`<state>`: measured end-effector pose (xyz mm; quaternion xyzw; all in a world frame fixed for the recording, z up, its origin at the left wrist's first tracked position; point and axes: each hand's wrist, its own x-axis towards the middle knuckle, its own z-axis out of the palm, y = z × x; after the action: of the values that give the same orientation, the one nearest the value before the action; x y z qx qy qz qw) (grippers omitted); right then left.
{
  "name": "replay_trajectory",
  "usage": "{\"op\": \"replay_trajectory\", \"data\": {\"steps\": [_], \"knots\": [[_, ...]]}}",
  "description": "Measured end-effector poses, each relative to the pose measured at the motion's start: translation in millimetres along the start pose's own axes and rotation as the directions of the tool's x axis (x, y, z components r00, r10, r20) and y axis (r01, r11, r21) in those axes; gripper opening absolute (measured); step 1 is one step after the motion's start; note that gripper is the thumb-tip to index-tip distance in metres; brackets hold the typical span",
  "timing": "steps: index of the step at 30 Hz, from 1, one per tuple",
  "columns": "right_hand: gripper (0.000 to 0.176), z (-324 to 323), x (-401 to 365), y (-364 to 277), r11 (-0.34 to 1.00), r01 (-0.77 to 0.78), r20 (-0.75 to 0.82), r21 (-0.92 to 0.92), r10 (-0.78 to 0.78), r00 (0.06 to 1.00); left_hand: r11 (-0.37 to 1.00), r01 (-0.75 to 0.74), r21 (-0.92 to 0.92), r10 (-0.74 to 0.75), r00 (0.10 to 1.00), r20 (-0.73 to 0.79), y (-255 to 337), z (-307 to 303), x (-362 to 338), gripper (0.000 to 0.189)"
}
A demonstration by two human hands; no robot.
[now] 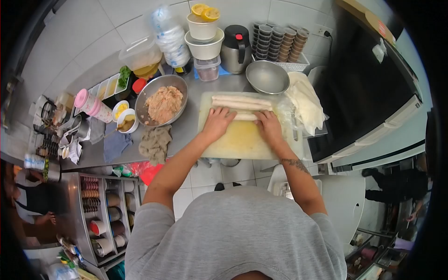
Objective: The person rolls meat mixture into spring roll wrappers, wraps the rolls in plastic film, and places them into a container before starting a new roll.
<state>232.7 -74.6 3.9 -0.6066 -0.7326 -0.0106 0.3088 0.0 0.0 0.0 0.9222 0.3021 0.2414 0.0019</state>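
Three long pale rolls in thin wrappers lie side by side on a yellowish cutting board. Two of them, the back rolls (240,101), rest untouched at the rear of the cutting board (233,144). The front roll (246,115) lies between my hands. My left hand (218,122) curls its fingers over the left end of this roll. My right hand (269,126) grips its right end, fingers bent over the top. My palms hide both ends. Left of the board, a steel bowl (183,105) holds a pinkish minced filling (164,105).
An empty-looking steel bowl (267,77) stands behind the board. Pale sheets in plastic (304,100) lie at its right. A crumpled cloth (155,143) and small bowls (127,122) are at left. A jug (236,49) and stacked cups (280,42) line the wall. Other people appear at the sides.
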Motion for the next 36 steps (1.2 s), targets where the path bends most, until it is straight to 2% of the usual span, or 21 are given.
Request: {"op": "replay_trajectory", "data": {"steps": [2, 3, 5, 8, 11, 14, 17, 20, 24, 26, 30, 32, 33, 35, 36], "knots": [[0.028, -10.0, -0.8, 3.6, 0.999, 0.033, 0.043, -0.03, -0.032, 0.999, 1.0, -0.005, -0.002, 0.005, 0.999, 0.045, 7.9, -3.3, 2.3, 0.044], [0.027, 4.0, 8.0, -4.2, 0.998, 0.066, 0.003, -0.003, -0.066, 0.998, 0.999, -0.016, 0.031, 0.014, 0.996, 0.084, -8.3, -16.1, 0.6, 0.043], [0.027, -3.9, 0.1, 2.9, 0.991, 0.134, 0.0, -0.014, -0.134, 0.991, 1.0, -0.002, 0.01, 0.001, 0.992, 0.129, 4.8, -16.5, -2.7, 0.042], [0.027, -14.9, -18.0, -3.5, 0.997, 0.069, 0.099, 0.045, -0.073, 0.992, 1.0, 0.001, -0.023, 0.002, 0.987, 0.158, 18.6, -23.2, -13.2, 0.039], [0.032, -30.9, -21.3, -18.9, 0.996, 0.082, 0.078, -0.018, -0.081, 0.994, 0.996, 0.007, -0.089, 0.006, 0.989, 0.148, 18.1, -22.8, -16.1, 0.04], [0.038, -30.1, -17.2, -41.0, 0.987, 0.143, -0.058, -0.073, -0.147, 0.987, 0.992, -0.011, -0.128, 0.018, 0.998, 0.053, 18.0, -24.6, -11.1, 0.041], [0.042, -7.9, -25.4, -41.7, 0.983, 0.157, -0.008, -0.096, -0.159, 0.987, 0.996, 0.011, -0.083, -0.006, 0.998, 0.068, 21.9, -34.1, -5.9, 0.038], [0.042, 2.4, -17.4, -33.5, 0.993, 0.096, 0.032, -0.075, -0.094, 0.995, 1.0, 0.009, 0.015, -0.01, 0.994, 0.11, 19.4, -28.3, -12.1, 0.034], [0.041, 3.0, -5.5, -39.0, 0.997, 0.012, 0.143, -0.072, -0.002, 0.99, 1.0, -0.001, 0.03, 0.0, 0.998, 0.059, 13.6, -18.7, -13.3, 0.034], [0.042, 12.7, -0.9, -42.8, 0.993, 0.074, 0.093, -0.093, -0.066, 0.994, 1.0, 0.007, -0.01, -0.006, 0.999, 0.053, 12.7, -19.8, -7.9, 0.034], [0.036, 24.6, 1.8, -54.6, 0.991, 0.104, 0.018, -0.082, -0.102, 0.995, 0.997, 0.035, -0.073, -0.022, 0.984, 0.178, 5.6, -18.2, -3.0, 0.034], [0.032, 19.4, 4.7, -55.1, 0.992, 0.086, 0.106, -0.093, -0.076, 0.991, 0.989, 0.086, -0.117, -0.055, 0.968, 0.244, 3.9, -20.3, 1.8, 0.033], [0.031, 15.4, 6.1, -54.8, 0.992, 0.075, 0.149, -0.101, -0.059, 0.987, 0.969, 0.16, -0.191, -0.078, 0.922, 0.38, 2.2, -25.4, 8.7, 0.032], [0.025, 8.9, 5.3, -52.7, 0.99, 0.065, 0.19, -0.122, -0.041, 0.981, 0.898, 0.328, -0.295, -0.077, 0.774, 0.628, 2.5, -47.4, 27.1, 0.03], [0.022, 5.9, 5.7, -52.5, 0.989, 0.066, 0.21, -0.131, -0.037, 0.977, 0.911, 0.294, -0.29, -0.055, 0.783, 0.619, 8.0, -63.6, 32.3, 0.029]]}}
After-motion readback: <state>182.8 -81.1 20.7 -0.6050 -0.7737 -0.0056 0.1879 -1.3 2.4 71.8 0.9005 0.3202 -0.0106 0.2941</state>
